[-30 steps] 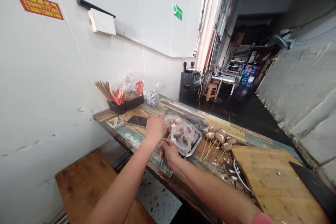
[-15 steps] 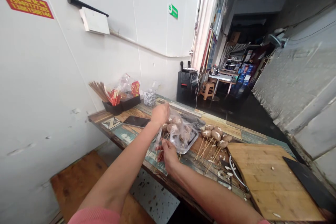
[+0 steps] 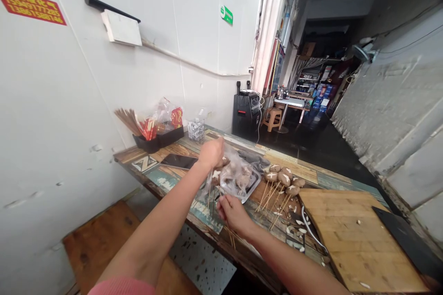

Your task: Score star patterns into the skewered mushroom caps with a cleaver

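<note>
My left hand (image 3: 212,152) is closed on the upper edge of a clear plastic bag (image 3: 232,173). Beneath and inside the bag are mushrooms on skewers (image 3: 216,177), partly hidden by the film and my hand. My right hand (image 3: 232,214) is closed low in front of the bag, gripping thin wooden skewers (image 3: 231,238) whose ends stick out below it. A metal tray (image 3: 256,183) lies under the bag's right side. To the right, skewered mushrooms with white crosses cut in their caps (image 3: 284,177) rest in a pile.
A wooden cutting board (image 3: 360,235) with a metal handle and a dark blade-like slab (image 3: 404,239) take up the table's right end. Mushroom scraps (image 3: 299,230) lie beside it. A phone (image 3: 180,161), a black box (image 3: 157,140) and a clear container (image 3: 196,130) stand left.
My right hand has moved slightly down and right, and skewer ends now show below it. My left hand stays at the bag's top edge. The bag has shifted a little.
</note>
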Available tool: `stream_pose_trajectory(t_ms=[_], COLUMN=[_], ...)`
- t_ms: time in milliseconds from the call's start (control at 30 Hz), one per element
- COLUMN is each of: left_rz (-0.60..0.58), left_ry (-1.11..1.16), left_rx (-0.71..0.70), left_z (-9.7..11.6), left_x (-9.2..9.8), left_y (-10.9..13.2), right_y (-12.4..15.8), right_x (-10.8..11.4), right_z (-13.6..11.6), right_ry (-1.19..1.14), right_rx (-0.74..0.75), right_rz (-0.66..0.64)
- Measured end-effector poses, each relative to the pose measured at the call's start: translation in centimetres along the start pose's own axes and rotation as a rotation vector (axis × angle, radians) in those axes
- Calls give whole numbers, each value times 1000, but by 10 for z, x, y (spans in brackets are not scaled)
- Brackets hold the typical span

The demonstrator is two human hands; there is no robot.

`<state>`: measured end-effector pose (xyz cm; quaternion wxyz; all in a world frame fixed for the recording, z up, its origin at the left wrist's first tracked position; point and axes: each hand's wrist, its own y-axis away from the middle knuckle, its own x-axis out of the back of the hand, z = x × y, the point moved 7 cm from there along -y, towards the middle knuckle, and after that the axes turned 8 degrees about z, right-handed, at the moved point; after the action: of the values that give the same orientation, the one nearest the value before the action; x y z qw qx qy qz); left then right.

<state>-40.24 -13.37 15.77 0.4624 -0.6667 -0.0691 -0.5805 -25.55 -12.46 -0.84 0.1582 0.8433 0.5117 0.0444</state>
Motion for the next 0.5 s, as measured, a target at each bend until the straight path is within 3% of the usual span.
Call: stream_pose_trajectory(t_ms=[233, 500], left_rz=[-43, -54], left_ry=[3, 35], left_rx=[-33, -36], left_z=[5, 1], left_x=[7, 10], left_y=[13, 17], right_y=[-45, -76], right_x=[-4, -10], right_z=[-26, -50], right_ry=[-145, -215], right_rx=[-113, -56], right_rz=[-19, 44])
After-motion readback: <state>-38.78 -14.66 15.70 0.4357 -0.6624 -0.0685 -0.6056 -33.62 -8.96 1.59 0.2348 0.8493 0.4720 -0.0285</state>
